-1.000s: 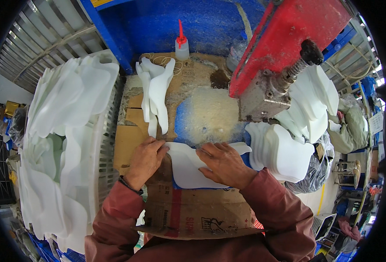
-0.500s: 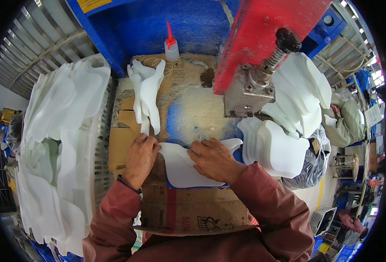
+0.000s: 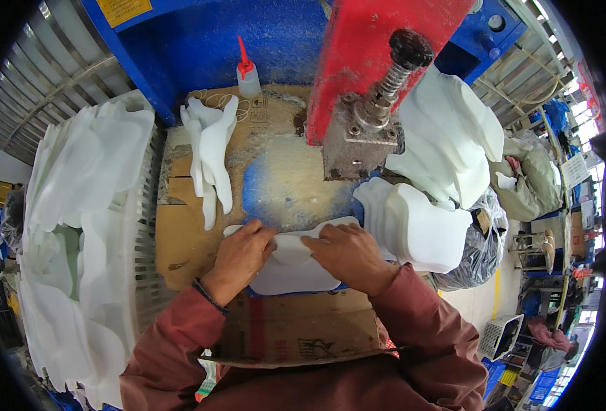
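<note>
Closer grip on the white contoured sheet (image 3: 295, 279).
The left hand (image 3: 243, 252) has moved toward the right hand (image 3: 351, 257), centring both grips; each hand's fingers pinch the sheet's far side, at six o'clock from the powder-dusted blue pad (image 3: 286, 179).

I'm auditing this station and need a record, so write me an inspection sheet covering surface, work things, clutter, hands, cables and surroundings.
Surface: cardboard, with a blue patch partly under pale dust.
Work things: white sheet between the hands; stacked white pieces to its right.
Clutter: red-nozzled squeeze bottle and loose white offcuts, back left.
Hands: left hand and right hand both grip the white sheet.
Cables: thin pale loops near the bottle; cord or bands, cannot tell.
Surroundings: slatted crate holding piled white shapes, left; red machine arm, back; black plastic bag, right.
</note>
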`<control>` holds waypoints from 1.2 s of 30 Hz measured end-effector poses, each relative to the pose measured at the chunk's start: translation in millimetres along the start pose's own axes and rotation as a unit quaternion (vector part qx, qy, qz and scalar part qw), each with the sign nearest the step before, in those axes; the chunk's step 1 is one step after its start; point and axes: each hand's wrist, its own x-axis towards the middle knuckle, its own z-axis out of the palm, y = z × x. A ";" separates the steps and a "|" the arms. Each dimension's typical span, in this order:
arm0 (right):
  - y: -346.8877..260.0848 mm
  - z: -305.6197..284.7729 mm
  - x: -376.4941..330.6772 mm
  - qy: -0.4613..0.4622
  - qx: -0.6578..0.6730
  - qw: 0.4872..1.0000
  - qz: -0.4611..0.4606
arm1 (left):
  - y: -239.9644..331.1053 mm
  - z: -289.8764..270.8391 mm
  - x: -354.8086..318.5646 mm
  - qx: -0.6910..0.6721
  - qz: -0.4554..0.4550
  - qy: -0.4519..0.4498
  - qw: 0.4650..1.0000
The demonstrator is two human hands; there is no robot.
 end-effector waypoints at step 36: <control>28.4 43.8 -4.0 0.169 0.094 0.962 0.192 | 6.3 15.5 0.8 0.042 -0.028 0.029 0.998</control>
